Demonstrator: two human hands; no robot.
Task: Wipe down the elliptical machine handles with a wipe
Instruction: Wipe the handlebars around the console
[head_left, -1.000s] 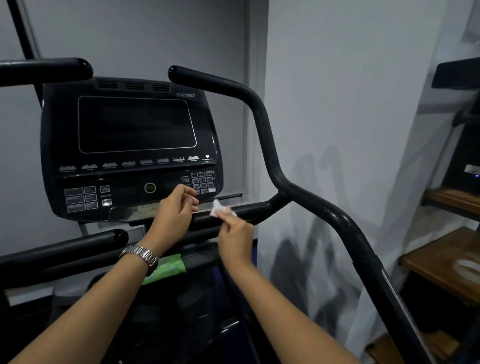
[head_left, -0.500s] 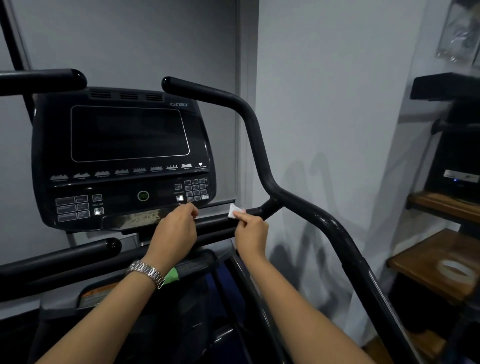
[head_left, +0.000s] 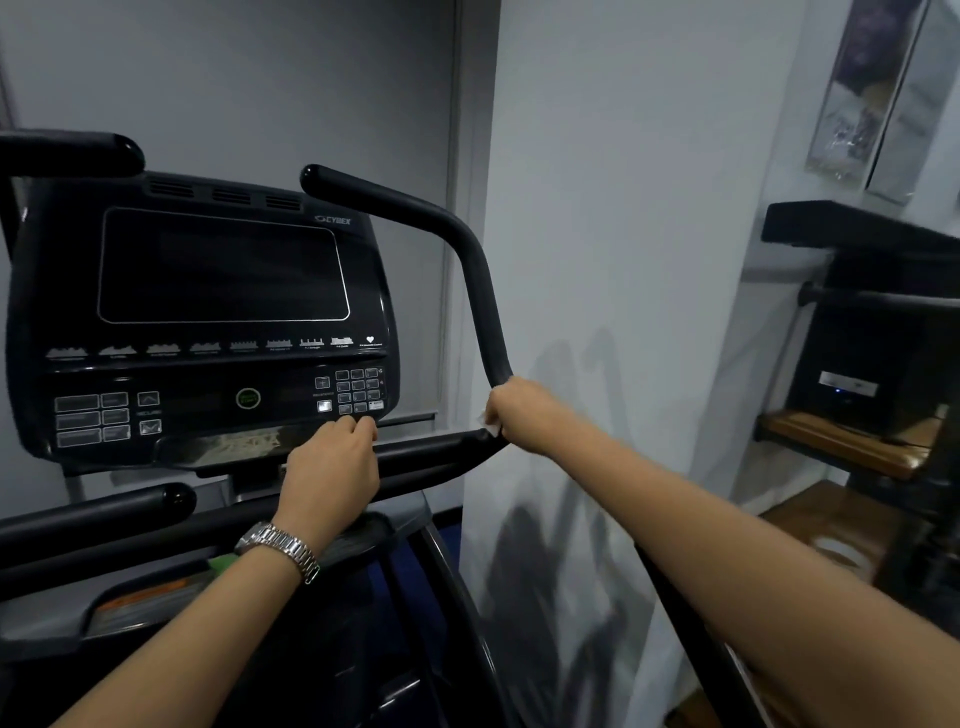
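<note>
The black right handle (head_left: 470, 260) of the elliptical rises beside the console and bends down toward me. My right hand (head_left: 524, 413) is wrapped around its bend, where the short crossbar (head_left: 436, 448) joins it, with a small white wipe (head_left: 490, 425) pressed under the fingers; only an edge of the wipe shows. My left hand (head_left: 332, 475), with a metal watch on the wrist, rests curled on the crossbar just below the console keypad. The left handle (head_left: 67, 153) sticks out at the upper left.
The dark console (head_left: 208, 322) with its blank screen fills the left. A green wipe pack (head_left: 223, 564) peeks out below my left wrist. A white wall stands close on the right, with wooden shelves (head_left: 841, 441) and dark equipment beyond.
My right hand slid the wipe rightward along the crossbar onto the bend of the right handle and closed around it. My left hand stayed on the crossbar. The view shifted right.
</note>
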